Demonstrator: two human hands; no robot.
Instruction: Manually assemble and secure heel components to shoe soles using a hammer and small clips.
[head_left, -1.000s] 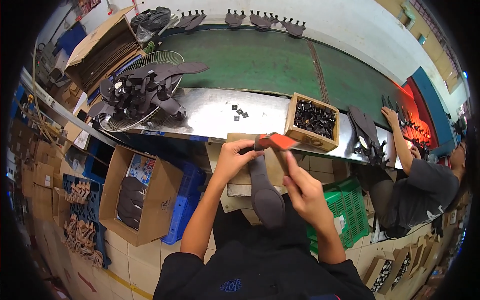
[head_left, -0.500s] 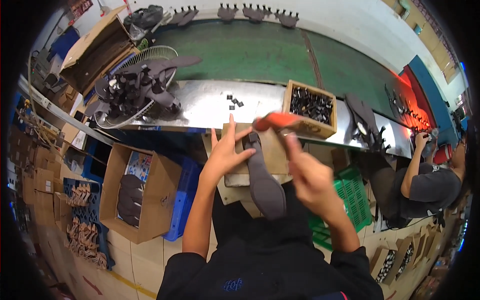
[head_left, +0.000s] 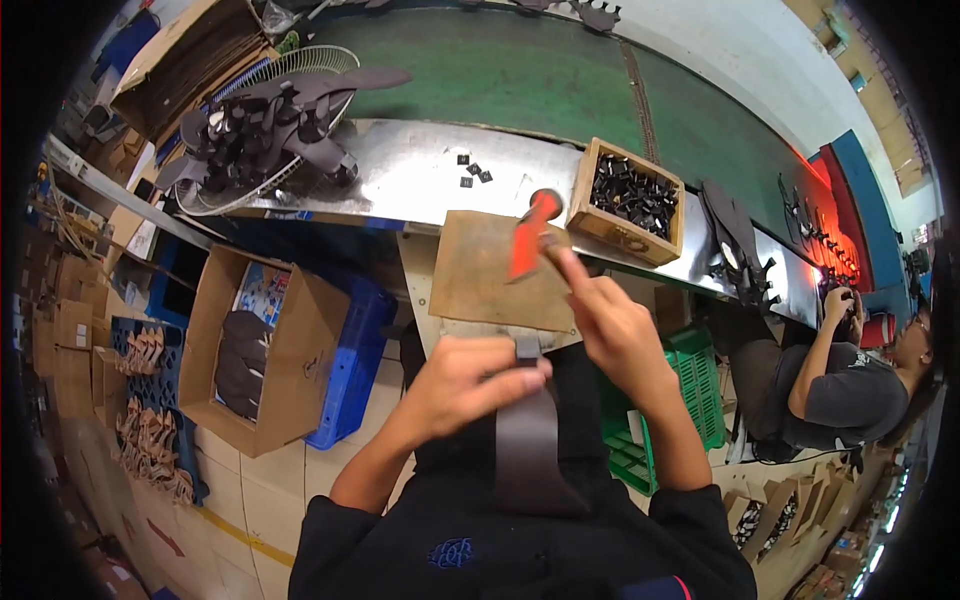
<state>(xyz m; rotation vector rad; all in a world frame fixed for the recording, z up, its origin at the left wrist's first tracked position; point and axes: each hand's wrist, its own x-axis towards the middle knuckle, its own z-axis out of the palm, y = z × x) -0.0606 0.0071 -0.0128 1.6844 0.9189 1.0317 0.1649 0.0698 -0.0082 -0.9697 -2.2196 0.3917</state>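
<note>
My left hand (head_left: 465, 390) is closed round the heel end of a dark grey shoe sole (head_left: 527, 450), held over my lap with a small dark heel block showing past the fingers. The sole is off the tan board (head_left: 490, 280) in front of me. In my right hand (head_left: 615, 330) is a hammer (head_left: 530, 240) with an orange head, raised above that board and blurred by motion. Several small black square pieces (head_left: 474, 172) lie on the metal bench beyond. An open wooden box (head_left: 640, 245) of small black parts stands to their right.
A wire basket (head_left: 250, 195) piled with grey soles sits at the bench's left. Lower left is a cardboard box (head_left: 300, 360) beside a blue crate (head_left: 355, 370). A green crate (head_left: 695, 385) is at right, near a seated co-worker (head_left: 850, 380). A green conveyor belt (head_left: 480, 80) runs behind.
The sole has come off the board toward my lap, and my left hand has gone from spread fingers beside it to a grip. The hammer has turned, its head now pointing away.
</note>
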